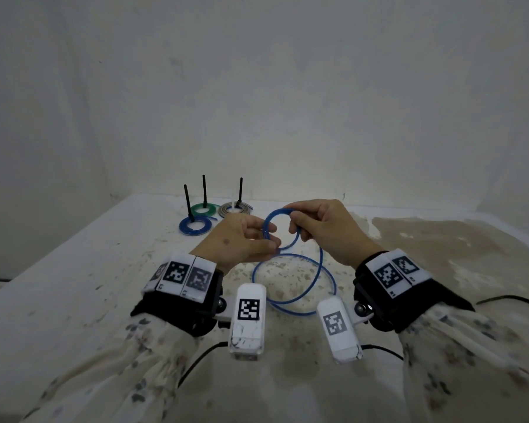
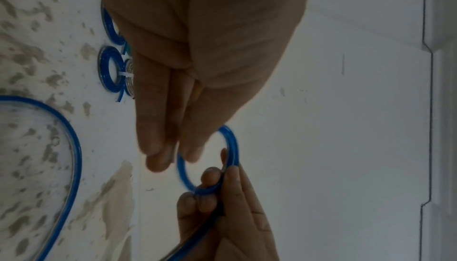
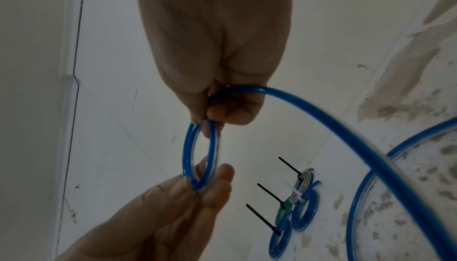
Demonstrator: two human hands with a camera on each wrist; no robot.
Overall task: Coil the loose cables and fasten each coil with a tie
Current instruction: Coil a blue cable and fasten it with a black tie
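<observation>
A loose blue cable (image 1: 293,282) lies in wide loops on the table, and one end is wound into a small double loop (image 1: 280,228) held up between both hands. My left hand (image 1: 266,244) pinches the loop's near-left side between thumb and fingers; the right wrist view shows the left hand (image 3: 197,187) holding the cable's end there. My right hand (image 1: 300,228) grips the loop's right side with curled fingers. The cable (image 3: 346,134) trails from the right hand (image 3: 222,108) down to the table. In the left wrist view the loop (image 2: 184,175) spans both hands.
At the back left of the table lie a blue coil (image 1: 195,225), a green coil (image 1: 206,209) and a grey coil (image 1: 235,209), each with a black tie sticking up. The stained white table (image 1: 74,270) meets a white wall behind. Black wires run from the wrist cameras.
</observation>
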